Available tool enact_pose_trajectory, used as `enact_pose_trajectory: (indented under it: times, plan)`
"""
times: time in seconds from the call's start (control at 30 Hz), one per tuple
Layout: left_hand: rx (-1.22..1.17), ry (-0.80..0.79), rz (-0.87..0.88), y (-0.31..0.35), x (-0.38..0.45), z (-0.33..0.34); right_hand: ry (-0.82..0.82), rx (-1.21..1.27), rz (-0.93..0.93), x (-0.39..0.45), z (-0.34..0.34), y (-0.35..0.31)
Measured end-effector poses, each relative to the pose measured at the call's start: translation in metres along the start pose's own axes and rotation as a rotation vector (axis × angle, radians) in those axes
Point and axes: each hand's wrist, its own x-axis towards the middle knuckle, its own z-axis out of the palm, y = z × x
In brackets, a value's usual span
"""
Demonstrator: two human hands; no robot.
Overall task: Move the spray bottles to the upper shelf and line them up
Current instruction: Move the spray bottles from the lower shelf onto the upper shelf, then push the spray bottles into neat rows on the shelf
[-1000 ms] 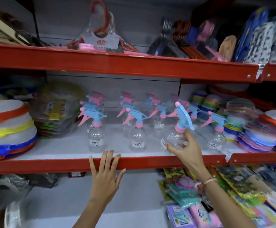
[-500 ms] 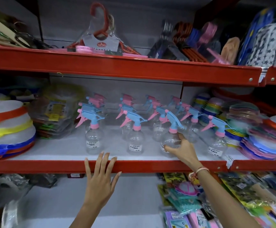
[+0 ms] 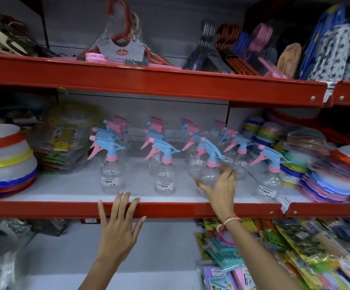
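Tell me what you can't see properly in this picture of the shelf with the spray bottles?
All in the head view:
- Held spray bottle: the right hand covers its lower front, so any label is hidden.
- Back-row bottles: front rows hide their bodies, so no exact count.
- Price label: its smallest print is too small.
- Packets at lower right: blurred, cut by the edge.

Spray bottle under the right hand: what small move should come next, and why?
Probably turn it so its nozzle matches the row, then let go. The right hand grips the spray bottle at the shelf's front edge, its blue head pointing right and back, while the neighbouring bottles point their pink triggers left. The left hand only rests on the edge.
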Motion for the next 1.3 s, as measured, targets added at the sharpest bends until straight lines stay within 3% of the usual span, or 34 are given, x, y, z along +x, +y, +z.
enact_pose_trajectory:
  times: [0.13,0.33,0.57,0.67,0.8,0.87,0.97,1.1,1.2,1.3]
  plan:
    - [0.001,0.018,-0.003,0.002,-0.001,0.0,-0.123,0.073,-0.074,0.007,-0.009,0.019]
    - [0.012,0.017,-0.013,0.004,-0.002,-0.001,-0.496,0.33,-0.022,0.027,-0.039,0.045]
    - [0.013,-0.004,-0.013,0.005,-0.001,-0.005,-0.578,0.314,-0.024,0.027,-0.044,0.048]
    - [-0.018,-0.02,-0.01,0.004,0.0,-0.009,-0.486,0.24,-0.044,0.017,-0.047,0.042]
    - [-0.147,-0.051,-0.015,0.002,0.0,-0.016,-0.003,0.241,-0.065,-0.018,-0.043,0.01]
    - [-0.273,-0.04,-0.051,0.001,0.003,-0.023,0.083,0.291,-0.098,-0.035,-0.037,-0.017]
    - [-0.491,0.042,-0.179,-0.007,0.013,-0.039,-0.102,0.417,-0.104,-0.054,-0.013,-0.056]
    - [-0.777,0.072,-0.551,-0.029,0.036,-0.064,-0.507,0.596,0.039,-0.072,0.022,-0.114]
    - [-0.93,-0.052,-0.733,-0.051,0.056,-0.077,-0.732,0.603,0.192,-0.074,0.047,-0.148]
    - [-1.002,-0.259,-0.753,-0.067,0.074,-0.083,-0.809,0.561,0.271,-0.07,0.068,-0.168]
